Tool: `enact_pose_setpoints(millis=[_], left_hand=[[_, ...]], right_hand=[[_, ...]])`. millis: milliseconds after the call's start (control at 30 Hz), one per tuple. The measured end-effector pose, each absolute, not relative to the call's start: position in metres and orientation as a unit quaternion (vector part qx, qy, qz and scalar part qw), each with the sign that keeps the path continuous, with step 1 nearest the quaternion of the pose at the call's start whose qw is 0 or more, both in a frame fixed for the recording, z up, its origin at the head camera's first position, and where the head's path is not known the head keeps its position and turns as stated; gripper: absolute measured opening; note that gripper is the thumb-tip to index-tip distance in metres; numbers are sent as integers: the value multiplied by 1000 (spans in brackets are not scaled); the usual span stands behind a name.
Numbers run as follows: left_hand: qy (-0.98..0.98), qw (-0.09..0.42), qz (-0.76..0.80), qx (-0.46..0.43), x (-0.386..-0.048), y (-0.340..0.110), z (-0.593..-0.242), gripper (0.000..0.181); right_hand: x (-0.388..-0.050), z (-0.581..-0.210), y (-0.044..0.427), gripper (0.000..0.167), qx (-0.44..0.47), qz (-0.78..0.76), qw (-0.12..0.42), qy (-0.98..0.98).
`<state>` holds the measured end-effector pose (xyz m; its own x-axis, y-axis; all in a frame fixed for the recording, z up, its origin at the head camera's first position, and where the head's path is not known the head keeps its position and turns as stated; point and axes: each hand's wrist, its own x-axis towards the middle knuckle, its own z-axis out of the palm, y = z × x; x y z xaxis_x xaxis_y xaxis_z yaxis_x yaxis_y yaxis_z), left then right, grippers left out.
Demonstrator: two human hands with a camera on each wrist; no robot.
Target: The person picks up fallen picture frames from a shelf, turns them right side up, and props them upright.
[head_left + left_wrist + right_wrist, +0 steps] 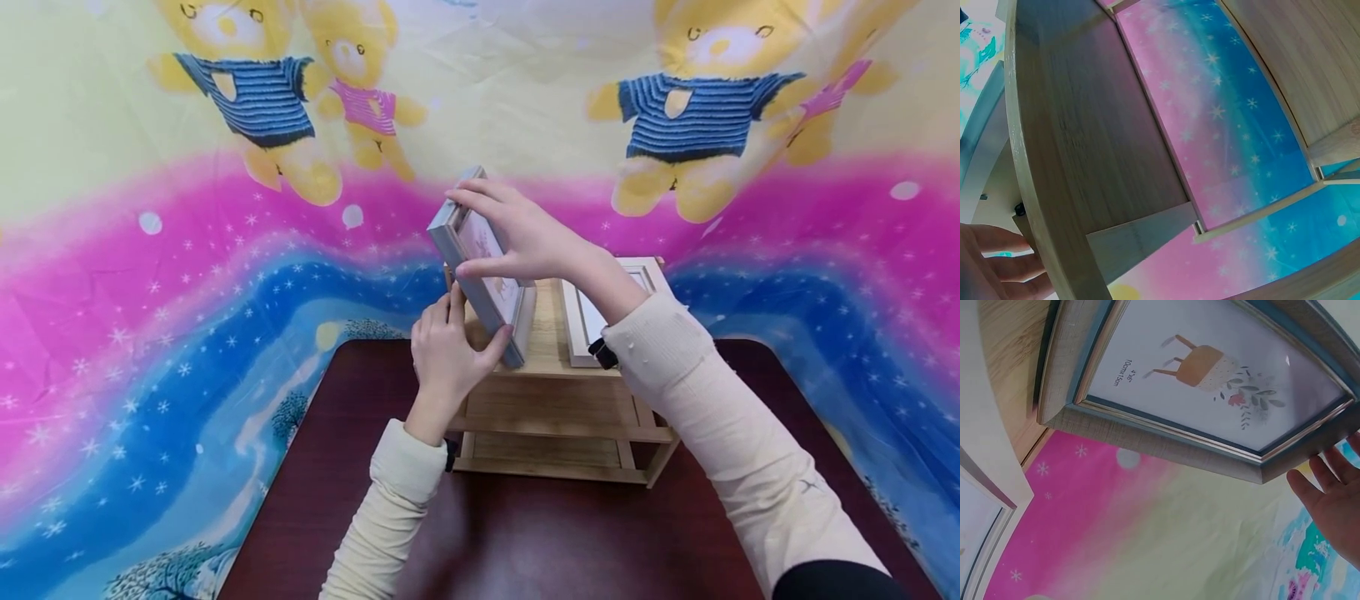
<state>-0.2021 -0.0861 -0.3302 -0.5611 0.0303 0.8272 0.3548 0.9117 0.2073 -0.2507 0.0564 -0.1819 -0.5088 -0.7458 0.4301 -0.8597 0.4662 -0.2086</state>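
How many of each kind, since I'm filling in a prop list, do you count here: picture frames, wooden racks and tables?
Picture frames: 2 (one grey frame, one white frame)
Wooden racks: 1 (the tiered rack)
Tables: 1 (the dark reddish table)
Total: 4

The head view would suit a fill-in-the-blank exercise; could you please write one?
1. The ____ grip is higher on the grey frame.
2. The grey frame is to the ____ of the white frame.
3. The white frame rests on the ____ level of the rack.
4. The larger bears on the backdrop wear ____ striped shirts.
right; left; top; blue
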Motion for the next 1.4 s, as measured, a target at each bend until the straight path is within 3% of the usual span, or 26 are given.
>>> enact_pose_setpoints(millis=[333,933,1400], left_hand=[[-870,443,-184,-112,-202,-86,-331,82],[-876,431,-185,-110,-202,-87,-330,80],[-890,375,-221,-137,-206,-99,-324,73]], right_hand=[[-278,-176,60,65,438,238,116,-859],[-312,-182,60,59,364,347,50,-863],[-317,-180,74,78,350,332,-33,-875]])
